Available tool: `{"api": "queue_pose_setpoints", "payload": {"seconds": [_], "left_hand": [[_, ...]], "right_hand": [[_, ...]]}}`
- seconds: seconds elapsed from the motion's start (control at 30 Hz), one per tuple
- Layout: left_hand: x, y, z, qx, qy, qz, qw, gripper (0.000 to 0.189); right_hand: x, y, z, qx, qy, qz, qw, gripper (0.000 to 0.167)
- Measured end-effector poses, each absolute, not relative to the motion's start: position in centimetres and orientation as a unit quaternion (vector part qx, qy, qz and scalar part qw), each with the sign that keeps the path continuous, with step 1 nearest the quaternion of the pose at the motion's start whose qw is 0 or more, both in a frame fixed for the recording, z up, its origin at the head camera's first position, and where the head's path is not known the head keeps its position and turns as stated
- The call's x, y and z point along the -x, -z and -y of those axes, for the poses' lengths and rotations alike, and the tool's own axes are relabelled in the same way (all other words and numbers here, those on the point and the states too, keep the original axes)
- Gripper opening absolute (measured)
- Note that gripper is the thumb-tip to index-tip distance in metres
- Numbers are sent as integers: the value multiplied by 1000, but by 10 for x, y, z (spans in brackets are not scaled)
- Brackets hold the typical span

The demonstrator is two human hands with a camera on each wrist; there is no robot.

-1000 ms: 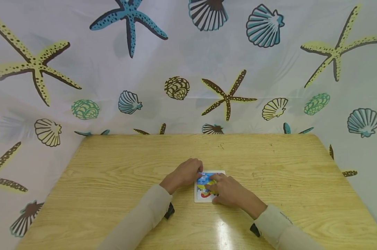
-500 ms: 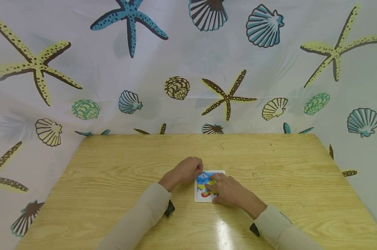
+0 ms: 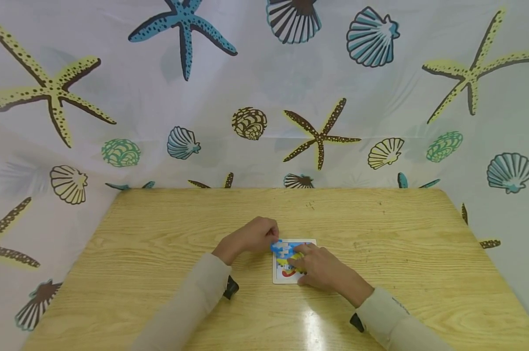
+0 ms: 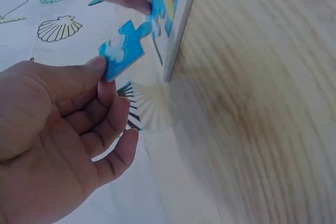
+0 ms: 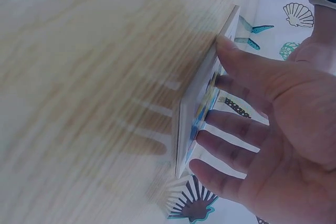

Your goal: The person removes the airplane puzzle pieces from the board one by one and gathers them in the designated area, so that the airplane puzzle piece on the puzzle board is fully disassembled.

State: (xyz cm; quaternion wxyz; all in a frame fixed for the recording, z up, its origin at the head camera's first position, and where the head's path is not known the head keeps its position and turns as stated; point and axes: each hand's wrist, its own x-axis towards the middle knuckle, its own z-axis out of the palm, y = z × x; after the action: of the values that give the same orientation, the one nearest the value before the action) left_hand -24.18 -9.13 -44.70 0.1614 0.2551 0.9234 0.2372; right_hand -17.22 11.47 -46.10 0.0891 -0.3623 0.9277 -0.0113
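A small jigsaw puzzle in a white-rimmed board (image 3: 285, 281) lies near the middle of the wooden table, its picture in blue, yellow and red. Between thumb and index finger my left hand (image 3: 250, 236) pinches a blue puzzle piece (image 4: 125, 51) with a pale patch. This piece is tilted up above the board's far left corner, one knob toward the puzzle. My right hand (image 3: 323, 269) rests on the board's right side, fingers spread and fairly straight. In the right wrist view its thumb touches the board's edge (image 5: 181, 124), while the fingertips lie on the picture.
The wooden table (image 3: 168, 224) stretches out around the board on all sides. A white cloth (image 3: 212, 97) printed with starfish and shells hangs behind it and along both sides.
My left hand has drawn back a little to the left and away, lifting the blue puzzle piece at the board's far left corner. My right hand stays in place.
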Motion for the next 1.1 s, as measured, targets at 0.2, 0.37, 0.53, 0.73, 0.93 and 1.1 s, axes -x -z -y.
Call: {"api": "queue_pose_setpoints", "payload": {"seconds": [0.2, 0.37, 0.53, 0.73, 0.93, 1.1], "left_hand": [[242, 445, 106, -245, -242, -923, 170, 10], [242, 449, 116, -241, -238, -925, 172, 11], [244, 458, 128, -234, -229, -928, 175, 12], [246, 459, 140, -230, -222, -931, 178, 13], [245, 456, 150, -234, -230, -926, 188, 16], [246, 456, 158, -233, -242, -921, 198, 17]], "right_hand": [[172, 461, -114, 359, 12, -929, 90, 55], [171, 461, -114, 356, 11, -930, 93, 54], [171, 461, -113, 352, 19, -931, 97, 54], [171, 462, -113, 348, 25, -932, 102, 53], [170, 461, -113, 345, 19, -932, 105, 54], [170, 460, -112, 348, 16, -932, 101, 54]]}}
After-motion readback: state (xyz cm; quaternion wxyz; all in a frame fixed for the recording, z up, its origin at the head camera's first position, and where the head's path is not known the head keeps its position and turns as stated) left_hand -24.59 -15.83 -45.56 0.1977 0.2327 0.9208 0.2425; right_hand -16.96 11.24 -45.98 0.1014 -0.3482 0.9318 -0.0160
